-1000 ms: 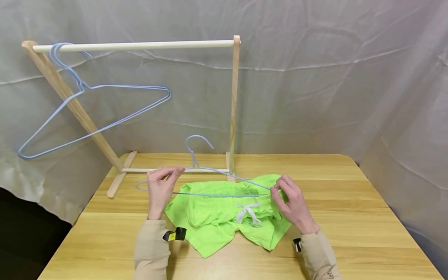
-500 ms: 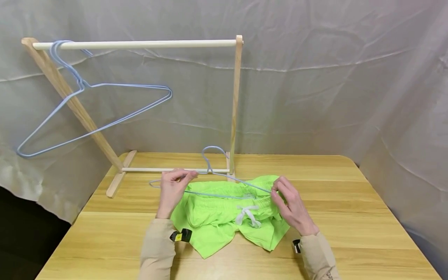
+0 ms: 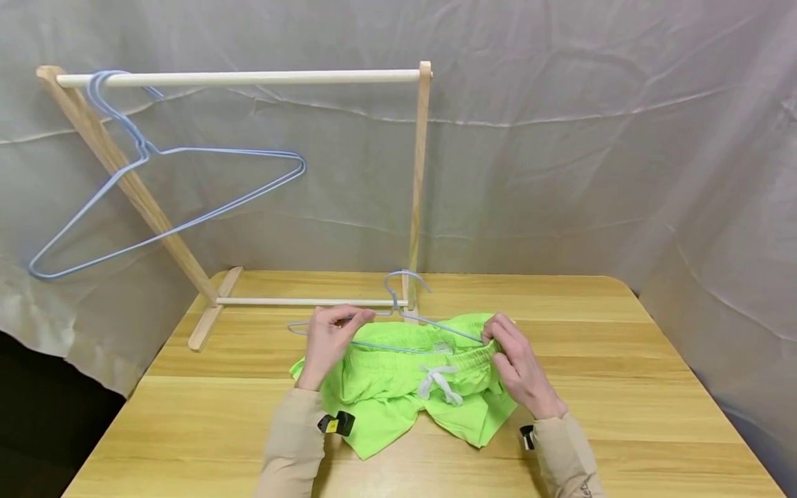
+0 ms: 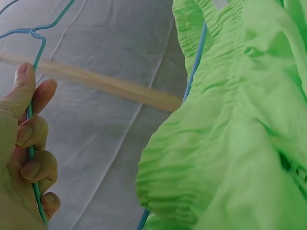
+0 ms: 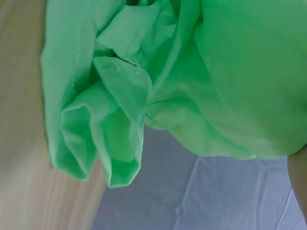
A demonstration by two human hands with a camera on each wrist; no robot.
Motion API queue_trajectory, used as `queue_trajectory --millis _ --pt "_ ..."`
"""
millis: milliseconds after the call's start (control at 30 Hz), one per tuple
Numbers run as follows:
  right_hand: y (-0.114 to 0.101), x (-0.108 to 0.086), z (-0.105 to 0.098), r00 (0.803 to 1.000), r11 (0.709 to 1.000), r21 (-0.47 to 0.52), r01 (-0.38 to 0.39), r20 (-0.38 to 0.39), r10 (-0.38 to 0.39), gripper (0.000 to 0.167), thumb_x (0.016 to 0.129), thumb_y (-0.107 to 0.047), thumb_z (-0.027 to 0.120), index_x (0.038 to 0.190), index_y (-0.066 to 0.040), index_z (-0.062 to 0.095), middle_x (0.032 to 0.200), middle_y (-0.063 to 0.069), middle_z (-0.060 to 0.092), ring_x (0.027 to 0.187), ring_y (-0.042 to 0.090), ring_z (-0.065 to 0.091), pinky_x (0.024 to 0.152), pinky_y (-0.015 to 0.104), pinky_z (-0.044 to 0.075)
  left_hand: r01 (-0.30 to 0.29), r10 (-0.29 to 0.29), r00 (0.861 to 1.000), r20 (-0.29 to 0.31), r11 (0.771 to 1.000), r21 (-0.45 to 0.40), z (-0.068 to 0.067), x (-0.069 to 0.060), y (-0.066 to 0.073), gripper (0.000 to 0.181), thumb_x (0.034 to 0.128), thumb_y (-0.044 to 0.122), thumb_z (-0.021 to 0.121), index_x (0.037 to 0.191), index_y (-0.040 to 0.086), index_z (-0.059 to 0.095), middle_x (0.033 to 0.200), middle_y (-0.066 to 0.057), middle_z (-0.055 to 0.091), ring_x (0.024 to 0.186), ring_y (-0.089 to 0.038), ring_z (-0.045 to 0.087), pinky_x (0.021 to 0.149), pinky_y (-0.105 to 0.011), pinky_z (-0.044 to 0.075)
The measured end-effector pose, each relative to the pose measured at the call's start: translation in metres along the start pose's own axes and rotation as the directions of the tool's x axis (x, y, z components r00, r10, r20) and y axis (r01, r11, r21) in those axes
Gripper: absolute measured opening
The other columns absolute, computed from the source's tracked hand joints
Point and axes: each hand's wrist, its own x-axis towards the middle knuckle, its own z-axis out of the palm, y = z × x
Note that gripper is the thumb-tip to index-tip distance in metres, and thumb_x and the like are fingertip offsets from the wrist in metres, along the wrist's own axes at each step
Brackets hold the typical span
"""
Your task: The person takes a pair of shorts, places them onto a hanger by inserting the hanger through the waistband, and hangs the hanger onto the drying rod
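Neon green shorts (image 3: 386, 377) with a white drawstring bow (image 3: 438, 382) lie on the table, waistband raised. My left hand (image 3: 330, 339) holds a thin blue clothes hanger (image 3: 381, 346) by its left arm. In the left wrist view, the fingers (image 4: 36, 134) curl round the hanger wire. The hanger's right end goes into the waistband opening, and its hook points up and away. My right hand (image 3: 519, 363) grips the waistband at its right side, where its fingers hide the hanger's tip. Crumpled green fabric (image 5: 192, 96) fills most of the right wrist view.
A wooden clothes rack (image 3: 418, 187) stands at the back left of the wooden table (image 3: 623, 387). Blue hangers (image 3: 218, 151) hang from the left end of its white top bar (image 3: 268, 78). A grey cloth backdrop (image 3: 548, 173) closes off the back and sides.
My left hand has moved right with the hanger, and its hook has shifted right and lower. The hanger's right end sits deeper in the waistband. My right hand stays nearly in place.
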Motion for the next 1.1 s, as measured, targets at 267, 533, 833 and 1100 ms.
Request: queue_trajectory --millis 267,533,833,1100 --pt "0.001 0.001 0.002 0.999 0.999 -0.013 0.031 -0.028 -0.031 0.032 0.061 0.014 0.04 0.081 -0.009 0.049 0.087 0.0 0.047 0.081 0.006 0.04 0.07 0.018 0.034 0.057 -0.055 0.998 -0.02 0.99 0.132 0.009 -0.002 0.009 0.006 0.0864 0.016 0.078 0.085 0.011 0.08 0.05 -0.011 0.055 0.045 0.005 0.021 0.046 -0.015 0.017" --pt "0.001 0.002 0.003 0.999 0.999 -0.028 0.036 -0.018 -0.037 0.029 0.063 0.014 0.04 0.082 -0.008 0.048 0.087 0.001 0.047 0.083 0.005 0.04 0.071 0.018 0.035 -0.045 0.056 0.998 -0.032 0.957 0.285 0.02 -0.005 0.016 0.012 0.0795 0.029 0.083 0.08 0.017 0.081 0.069 0.002 0.075 0.044 0.008 0.026 0.05 -0.017 0.023" --pt "-0.002 0.003 0.005 0.999 0.999 -0.038 0.035 -0.034 -0.036 0.028 0.063 0.013 0.043 0.082 -0.007 0.049 0.088 0.0 0.048 0.082 0.005 0.041 0.07 0.017 0.035 -0.034 0.048 0.998 -0.033 0.942 0.334 0.039 -0.011 0.023 0.009 0.0812 0.033 0.082 0.082 0.024 0.081 0.067 0.009 0.073 0.046 0.007 0.033 0.054 -0.019 0.027" --pt "-0.005 0.005 0.006 0.996 0.997 -0.021 0.068 -0.06 -0.069 0.031 0.062 0.016 0.045 0.081 -0.008 0.049 0.089 0.001 0.05 0.082 0.008 0.044 0.071 0.018 0.038 -0.039 0.045 0.999 -0.011 0.936 0.35 0.052 -0.016 0.028 0.011 0.0825 0.035 0.08 0.08 0.024 0.081 0.072 0.009 0.076 0.051 0.008 0.043 0.059 -0.019 0.031"
